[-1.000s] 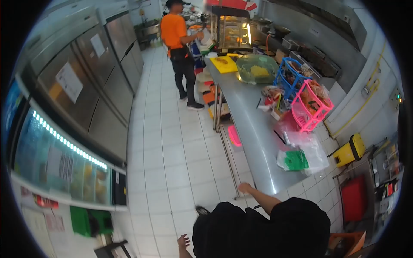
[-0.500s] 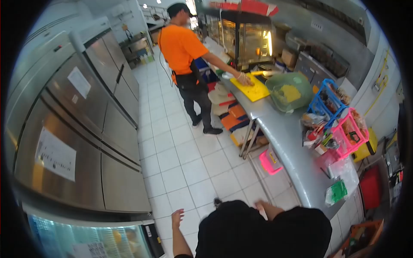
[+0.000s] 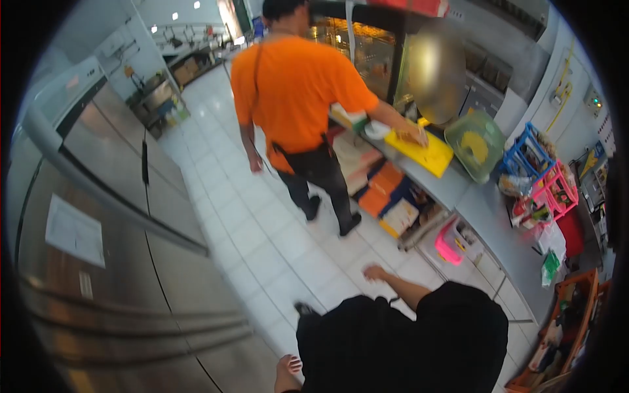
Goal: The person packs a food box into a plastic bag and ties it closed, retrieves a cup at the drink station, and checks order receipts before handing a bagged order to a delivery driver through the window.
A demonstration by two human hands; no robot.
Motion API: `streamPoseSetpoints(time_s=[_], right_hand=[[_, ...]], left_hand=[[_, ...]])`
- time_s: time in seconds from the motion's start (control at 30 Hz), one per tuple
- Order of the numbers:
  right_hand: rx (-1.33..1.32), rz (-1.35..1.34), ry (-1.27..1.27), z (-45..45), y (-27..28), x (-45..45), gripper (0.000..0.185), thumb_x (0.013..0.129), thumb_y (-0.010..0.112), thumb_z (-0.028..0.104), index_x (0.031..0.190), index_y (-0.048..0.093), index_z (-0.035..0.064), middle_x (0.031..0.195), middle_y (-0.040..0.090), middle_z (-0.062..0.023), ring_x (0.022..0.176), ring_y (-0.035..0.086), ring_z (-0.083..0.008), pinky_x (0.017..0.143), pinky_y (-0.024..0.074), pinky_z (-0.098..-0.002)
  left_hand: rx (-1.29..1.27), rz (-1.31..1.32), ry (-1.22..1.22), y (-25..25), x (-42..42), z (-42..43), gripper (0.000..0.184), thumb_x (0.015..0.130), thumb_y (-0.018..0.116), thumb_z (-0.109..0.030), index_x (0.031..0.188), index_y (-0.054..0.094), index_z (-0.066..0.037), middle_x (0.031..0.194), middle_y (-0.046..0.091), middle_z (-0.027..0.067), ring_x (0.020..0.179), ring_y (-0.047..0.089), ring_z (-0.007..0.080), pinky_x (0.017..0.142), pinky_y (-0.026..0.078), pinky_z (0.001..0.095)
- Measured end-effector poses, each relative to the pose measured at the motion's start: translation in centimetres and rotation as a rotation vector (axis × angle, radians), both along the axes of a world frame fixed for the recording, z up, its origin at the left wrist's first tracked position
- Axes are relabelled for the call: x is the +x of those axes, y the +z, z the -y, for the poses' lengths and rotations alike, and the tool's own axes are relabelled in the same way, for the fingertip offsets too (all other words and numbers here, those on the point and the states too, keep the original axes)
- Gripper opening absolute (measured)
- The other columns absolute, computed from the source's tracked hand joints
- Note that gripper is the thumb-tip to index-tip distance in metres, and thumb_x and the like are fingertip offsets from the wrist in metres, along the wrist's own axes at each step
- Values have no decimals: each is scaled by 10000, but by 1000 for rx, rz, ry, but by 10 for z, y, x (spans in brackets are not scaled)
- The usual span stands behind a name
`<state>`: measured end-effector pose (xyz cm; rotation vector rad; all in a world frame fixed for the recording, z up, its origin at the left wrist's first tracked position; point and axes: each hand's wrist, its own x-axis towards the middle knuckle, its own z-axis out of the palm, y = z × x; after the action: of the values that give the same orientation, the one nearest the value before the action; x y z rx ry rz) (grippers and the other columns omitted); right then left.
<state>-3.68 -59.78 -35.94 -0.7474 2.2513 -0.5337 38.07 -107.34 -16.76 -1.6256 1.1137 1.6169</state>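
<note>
My left hand point(image 3: 288, 365) hangs low beside my black shirt, near the steel refrigerator doors. Its fingers are loosely bent and slightly apart, with nothing seen in them. Ahead of my body, over the white tiled floor, is my right hand point(image 3: 375, 272). Its fingers look loose and a little blurred; I see no object in it. Neither hand touches anything. The nearest thing to the right hand is a pink container point(image 3: 450, 245) on a shelf under the steel counter point(image 3: 495, 226).
A co-worker in an orange shirt point(image 3: 295, 92) stands ahead, one hand over a yellow cutting board point(image 3: 422, 152). A green tub point(image 3: 475, 147) with yellow food stands beside it. Blue point(image 3: 524, 154) and pink baskets point(image 3: 553, 193) hold packages. Steel refrigerators point(image 3: 124, 275) line the left.
The view has moved forward, and the co-worker appears larger and closer. My right hand has swung forward; my left hand has dropped back, its fingers more bent.
</note>
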Motion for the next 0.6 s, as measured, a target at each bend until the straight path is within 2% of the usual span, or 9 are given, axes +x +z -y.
streamPoseSetpoints(time_s=[0.1, 0.13, 0.17, 0.2, 0.23, 0.33, 0.4, 0.57, 0.6], right_hand=[[260, 514, -692, 12, 11, 57, 383, 904, 550, 398, 950, 712, 54, 872, 715, -127, 805, 699, -245, 715, 564, -406], [335, 620, -818, 23, 37, 71, 395, 904, 550, 410, 958, 709, 52, 887, 713, -127, 815, 696, -243, 719, 563, -408], [361, 682, -868, 38, 63, 68, 407, 903, 549, 421, 965, 706, 51, 902, 710, -126, 824, 694, -241, 723, 563, -411], [368, 724, -909, 55, 79, 66, 419, 903, 549, 433, 972, 703, 49, 916, 708, -126, 833, 691, -239, 727, 562, -413], [362, 752, -954, 73, 88, 56, 432, 902, 549, 444, 979, 700, 47, 931, 706, -126, 843, 688, -237, 731, 561, -415], [308, 807, -1080, 137, 95, 6, 471, 901, 547, 479, 1000, 692, 42, 975, 699, -125, 871, 680, -231, 743, 560, -421], [256, 821, -1135, 186, 85, -45, 497, 900, 546, 503, 1014, 686, 39, 1004, 695, -125, 890, 675, -227, 751, 559, -426], [-19, 845, -1285, 332, 14, -213, 566, 899, 544, 561, 1050, 671, 31, 1078, 683, -123, 937, 662, -218, 770, 556, -437], [-275, 802, -1333, 368, 88, -260, 570, 940, 524, 529, 1164, 637, 18, 1224, 644, -118, 1104, 619, -211, 894, 521, -436]], left_hand=[[-168, -118, 11, -10, -171, 151, 310, 897, 516, -387, 1015, 581, -108, 807, 612, 108, 583, 548, 249, 506, 430, 422], [-250, -197, 15, -13, -232, 198, 286, 882, 538, -370, 984, 585, -107, 781, 604, 106, 552, 533, 244, 452, 407, 405], [-426, -309, -7, -16, -300, 237, 232, 891, 524, -308, 960, 585, -95, 761, 599, 90, 530, 520, 213, 430, 386, 389], [-436, -464, 94, -16, -368, 270, 257, 910, 485, -271, 1022, 607, -74, 791, 622, 84, 558, 537, 186, 433, 392, 371], [-403, -492, -56, 6, -435, 296, 279, 923, 470, -263, 1059, 621, -71, 803, 630, 76, 606, 556, 162, 460, 400, 335], [-441, -720, -286, 67, -632, 321, 388, 920, 543, -369, 1192, 599, -97, 1033, 676, 87, 832, 625, 192, 690, 479, 368], [-395, -815, -386, 97, -736, 321, 413, 922, 558, -383, 1205, 597, -85, 1058, 682, 104, 870, 632, 207, 719, 484, 375], [-264, -791, -757, 113, -896, 328, 411, 917, 569, -368, 1204, 617, -78, 1103, 684, 98, 910, 640, 221, 745, 484, 374], [-243, -739, -817, 101, -918, 340, 437, 909, 559, -380, 1232, 603, -88, 1140, 671, 96, 970, 631, 233, 775, 483, 409]])
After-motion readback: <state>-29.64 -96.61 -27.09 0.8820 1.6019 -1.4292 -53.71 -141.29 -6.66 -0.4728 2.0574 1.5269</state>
